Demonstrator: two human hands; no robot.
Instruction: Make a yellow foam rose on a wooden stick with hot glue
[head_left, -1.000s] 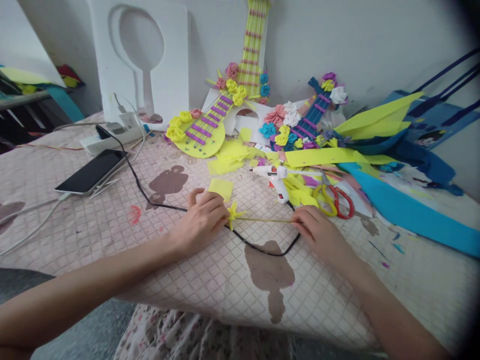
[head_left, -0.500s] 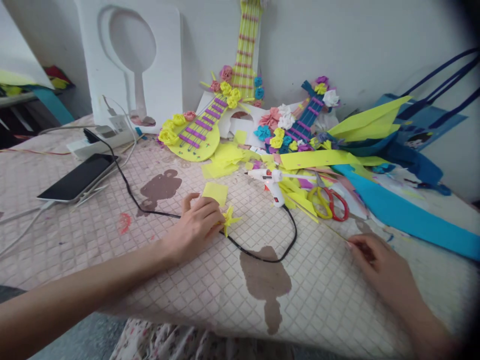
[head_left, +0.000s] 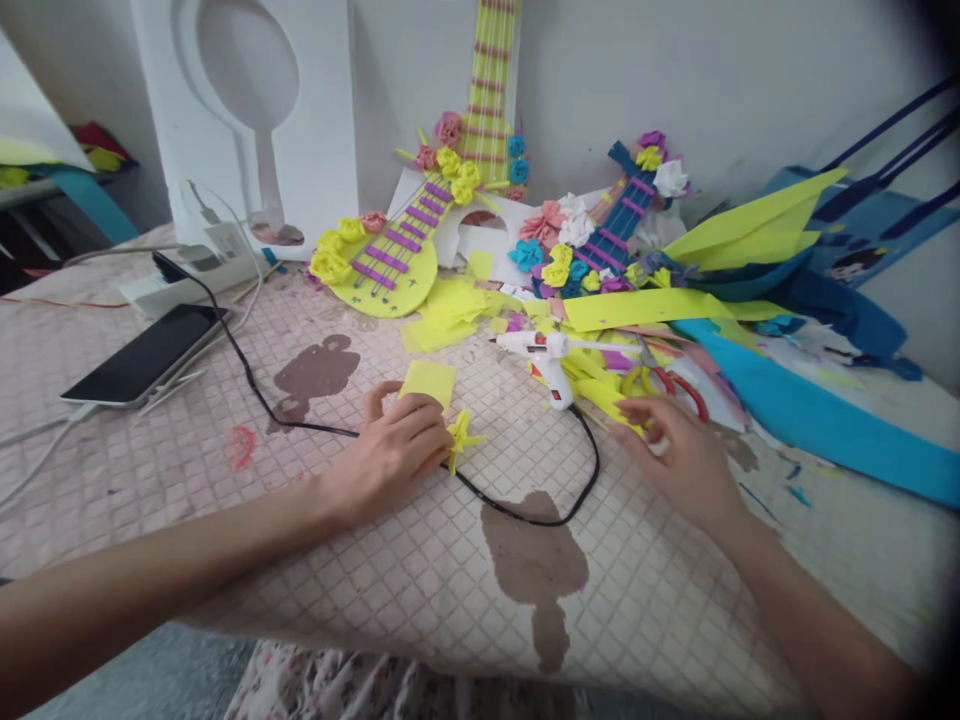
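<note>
My left hand (head_left: 405,440) rests on the table, its thumb and fingers closed on a small yellow paper flower (head_left: 466,436) with pointed petals. A square of yellow paper (head_left: 429,384) lies just behind those fingers. My right hand (head_left: 679,450) is at the yellow paper strips (head_left: 596,385), fingers curled; what they pinch, if anything, is too small to make out. Directly behind it are the scissors (head_left: 684,390) with red and yellow handles, partly covered by the hand. A white glue gun (head_left: 551,370) lies between my hands, a glue stick in its back end.
The black cord (head_left: 517,512) loops across the table and under my left hand to a power strip (head_left: 187,280). A phone (head_left: 146,355) lies at left. Decorated paper guitars (head_left: 401,270), paper scraps (head_left: 450,310) and a blue strip (head_left: 810,420) line the back and right.
My right hand has moved left and away from me, from the bare table at right to the yellow strips and scissors. My left hand keeps hold of the flower. The view has shifted slightly.
</note>
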